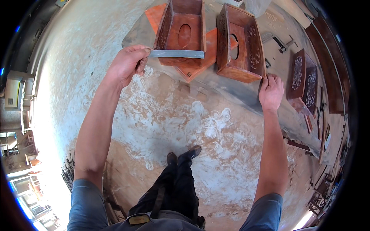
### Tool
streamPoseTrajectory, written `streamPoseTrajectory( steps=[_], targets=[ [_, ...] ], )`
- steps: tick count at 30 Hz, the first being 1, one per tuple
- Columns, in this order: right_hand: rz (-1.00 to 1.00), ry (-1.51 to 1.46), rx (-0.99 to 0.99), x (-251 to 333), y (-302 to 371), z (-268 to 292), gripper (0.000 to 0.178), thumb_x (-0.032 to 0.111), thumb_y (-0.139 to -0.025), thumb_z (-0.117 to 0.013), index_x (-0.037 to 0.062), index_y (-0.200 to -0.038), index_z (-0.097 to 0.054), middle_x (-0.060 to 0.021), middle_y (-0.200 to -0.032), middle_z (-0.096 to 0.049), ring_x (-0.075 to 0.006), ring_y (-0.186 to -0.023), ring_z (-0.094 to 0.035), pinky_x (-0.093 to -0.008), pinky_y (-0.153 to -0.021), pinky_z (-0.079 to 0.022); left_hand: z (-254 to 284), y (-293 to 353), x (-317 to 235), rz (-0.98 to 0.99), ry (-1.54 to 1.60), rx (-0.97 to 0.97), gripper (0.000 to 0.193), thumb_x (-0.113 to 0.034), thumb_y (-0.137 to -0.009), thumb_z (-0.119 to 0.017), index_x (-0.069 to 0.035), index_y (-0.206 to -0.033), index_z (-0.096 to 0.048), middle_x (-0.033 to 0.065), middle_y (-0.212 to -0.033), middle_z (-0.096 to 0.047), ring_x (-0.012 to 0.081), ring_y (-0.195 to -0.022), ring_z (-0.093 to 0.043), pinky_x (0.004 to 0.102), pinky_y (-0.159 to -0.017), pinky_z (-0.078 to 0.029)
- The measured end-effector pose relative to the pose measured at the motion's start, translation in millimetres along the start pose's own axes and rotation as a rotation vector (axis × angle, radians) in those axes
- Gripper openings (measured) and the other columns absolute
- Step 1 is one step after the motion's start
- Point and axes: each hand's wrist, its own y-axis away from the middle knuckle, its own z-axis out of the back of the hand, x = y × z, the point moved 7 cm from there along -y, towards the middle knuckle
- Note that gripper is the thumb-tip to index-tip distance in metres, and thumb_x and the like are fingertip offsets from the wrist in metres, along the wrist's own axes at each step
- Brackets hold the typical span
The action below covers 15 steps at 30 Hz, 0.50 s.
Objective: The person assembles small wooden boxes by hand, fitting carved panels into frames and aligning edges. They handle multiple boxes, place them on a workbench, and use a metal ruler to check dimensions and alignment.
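My left hand pinches one end of a flat grey strip, which lies across the near end of a reddish-brown wooden tissue box. This box is turned open side up, with an oval visible in its floor. A second wooden tissue box stands to its right, tilted slightly, with an oval hole and carved inner side. My right hand is closed at that box's near right corner, fingertips on the edge. What else those fingers may hold is too small to tell.
Orange-red carved panels lie beneath the boxes on a grey-covered table. To the right are a metal clamp, another carved box and several long tools. White-smeared floor surrounds my feet.
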Motion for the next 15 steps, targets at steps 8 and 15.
streamPoseTrajectory(
  steps=[8,15],
  targets=[
    [-0.014,0.028,0.034,3.5,-0.6,1.6,0.019,0.023,-0.091,-0.053,0.0101,-0.096,-0.067,-0.0061,-0.103,-0.060,-0.0294,-0.096,-0.055,-0.0423,-0.082,-0.043,-0.7,-0.9,-1.3,-0.017,0.024,0.039,0.013,-0.013,-0.089,-0.058,-0.007,-0.078,-0.057,-0.0022,-0.059,-0.047,0.0082,-0.046,-0.041,0.0259,-0.045,-0.037],
    [0.000,0.013,0.019,5.8,-0.7,5.0,0.018,0.021,-0.090,-0.053,0.0100,-0.095,-0.066,-0.0077,-0.102,-0.059,-0.0311,-0.095,-0.054,-0.0434,-0.081,-0.042,0.8,-1.2,-0.8,-0.020,0.025,0.015,0.010,-0.012,-0.089,-0.059,-0.004,-0.085,-0.062,-0.0017,-0.060,-0.048,0.0079,-0.046,-0.042,0.0257,-0.044,-0.039]
  ],
)
